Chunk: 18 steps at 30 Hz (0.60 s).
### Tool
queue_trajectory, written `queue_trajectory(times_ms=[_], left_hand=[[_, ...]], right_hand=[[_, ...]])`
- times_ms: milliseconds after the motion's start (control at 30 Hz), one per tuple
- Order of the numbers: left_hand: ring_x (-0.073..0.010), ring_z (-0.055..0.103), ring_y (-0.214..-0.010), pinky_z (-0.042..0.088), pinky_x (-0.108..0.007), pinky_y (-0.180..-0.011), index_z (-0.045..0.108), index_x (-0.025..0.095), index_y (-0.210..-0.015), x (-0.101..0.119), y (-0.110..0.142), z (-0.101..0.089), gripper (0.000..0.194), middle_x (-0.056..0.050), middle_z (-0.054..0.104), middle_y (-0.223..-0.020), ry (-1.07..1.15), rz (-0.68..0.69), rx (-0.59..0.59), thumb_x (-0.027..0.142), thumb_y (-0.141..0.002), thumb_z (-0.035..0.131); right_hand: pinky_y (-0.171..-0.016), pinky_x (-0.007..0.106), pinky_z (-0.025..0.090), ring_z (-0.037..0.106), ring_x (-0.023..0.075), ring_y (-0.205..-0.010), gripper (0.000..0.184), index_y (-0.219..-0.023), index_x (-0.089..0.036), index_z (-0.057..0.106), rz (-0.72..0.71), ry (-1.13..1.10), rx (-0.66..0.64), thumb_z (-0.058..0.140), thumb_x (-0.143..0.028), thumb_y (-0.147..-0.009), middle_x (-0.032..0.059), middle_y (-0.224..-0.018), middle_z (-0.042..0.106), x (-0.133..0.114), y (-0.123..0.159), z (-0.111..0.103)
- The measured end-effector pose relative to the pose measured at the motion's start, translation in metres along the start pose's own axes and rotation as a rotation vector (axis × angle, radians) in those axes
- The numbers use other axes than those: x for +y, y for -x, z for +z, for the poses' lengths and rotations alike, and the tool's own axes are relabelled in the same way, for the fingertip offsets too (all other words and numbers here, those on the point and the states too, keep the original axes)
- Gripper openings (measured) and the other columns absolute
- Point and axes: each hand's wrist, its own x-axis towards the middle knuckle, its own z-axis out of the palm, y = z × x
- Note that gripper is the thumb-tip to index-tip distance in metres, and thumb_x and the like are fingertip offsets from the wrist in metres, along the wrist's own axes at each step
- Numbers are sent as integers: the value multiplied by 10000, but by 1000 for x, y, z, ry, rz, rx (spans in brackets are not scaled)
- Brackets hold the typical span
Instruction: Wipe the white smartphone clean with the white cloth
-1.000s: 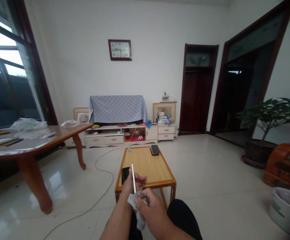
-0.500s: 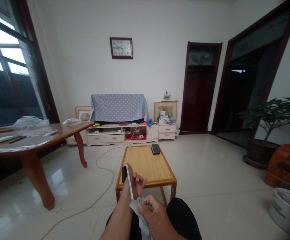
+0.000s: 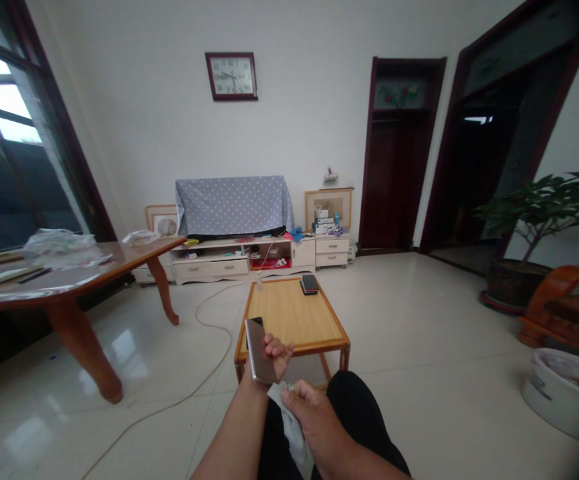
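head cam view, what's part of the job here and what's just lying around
In use: left hand holding a smartphone; right hand holding a white cloth.

Lying about: second phone on the bamboo coffee table; plastic bag on the wooden table.

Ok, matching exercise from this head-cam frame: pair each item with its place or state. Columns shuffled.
Items:
1. Slim grey smartphone
2. White cloth
3. Black smartphone
4. Dark red-framed wall clock

Places or states:
A. Lying at the far edge of the bamboo-topped low table
B. Held in the left hand
C. Hanging on the white wall
D. Gripped in the right hand

Pairs: 1-B, 2-D, 3-A, 4-C
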Motion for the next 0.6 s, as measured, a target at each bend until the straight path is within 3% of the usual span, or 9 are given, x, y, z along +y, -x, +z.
queue_trajectory(times_ms=[100, 233, 433, 500, 600], left_hand=[[-45, 386, -439, 510, -317, -834, 505, 212, -695, -4, 1, 5, 242, 105, 393, -503, 10, 17, -10, 198, -935, 532], [-49, 326, -408, 466, -288, -705, 486, 216, -692, -10, 3, 12, 272, 104, 374, -504, -10, -1, -12, 261, -958, 516], [-57, 346, -426, 472, -307, -753, 525, 214, -693, -18, 3, 17, 321, 89, 408, -516, -33, 19, -30, 347, -984, 507], [-81, 490, -541, 503, -328, -794, 603, 202, -795, -18, 3, 17, 276, 49, 555, -641, -51, 16, -28, 390, -983, 528], [-145, 637, -868, 554, -361, -836, 645, 186, -1079, -17, 3, 17, 288, -44, 679, -1040, -80, 2, -13, 440, -968, 569]], right_hand=[[-562, 239, 281, 327, 103, -586, 500, -713, -220, 435, 10, -32, 25, 771, -587, -755, -76, -623, 386, 0, 3, -7], [-561, 240, 290, 347, 110, -593, 477, -733, -223, 436, 16, -46, 35, 753, -576, -779, -71, -634, 398, 0, 2, -14], [-597, 250, 324, 401, 126, -624, 385, -745, -212, 509, -201, 267, 74, 700, -531, -846, -45, -659, 464, -1, -3, -11], [-656, 263, 370, 477, 147, -680, 267, -785, -207, 562, -331, 419, 86, 686, -427, -871, -17, -721, 547, -4, -4, -7], [-742, 282, 416, 572, 177, -787, 48, -863, -212, 611, -546, 633, 35, 619, -244, -898, 18, -843, 628, -10, -6, -1]])
